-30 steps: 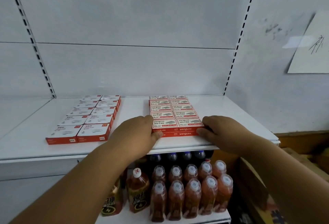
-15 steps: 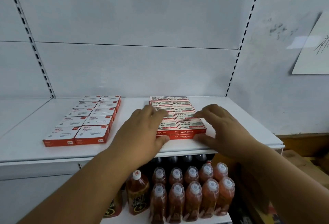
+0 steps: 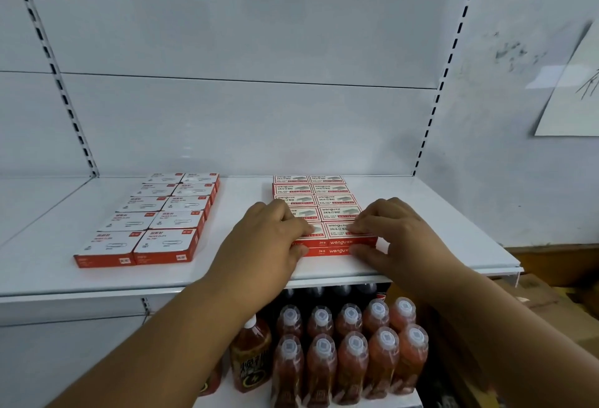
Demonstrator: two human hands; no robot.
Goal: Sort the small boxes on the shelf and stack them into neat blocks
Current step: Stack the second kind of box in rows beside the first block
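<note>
White shelf (image 3: 252, 278) holds two blocks of small boxes. Left block (image 3: 152, 218): red-and-white boxes, two columns, five rows, one layer, sitting well apart from the right one. Right block (image 3: 327, 200): red boxes with white printed tops, two columns, two layers at the front edge, back rows run to the rear panel.

Left hand (image 3: 269, 239) lies over the front-left boxes of the right block, fingers bent down on the tops, thumb at the red front face. Right hand (image 3: 392, 232) covers the front-right corner, fingertips pressing the top box, thumb against the lower front face. Real pinch or just pressing: cannot tell.

Lower shelf: rows of bottles (image 3: 350, 352) with reddish drink and clear caps, upright, packed close. One darker bottle (image 3: 251, 355) just left of them. Paper sheet (image 3: 573, 93) on the wall at right.
</note>
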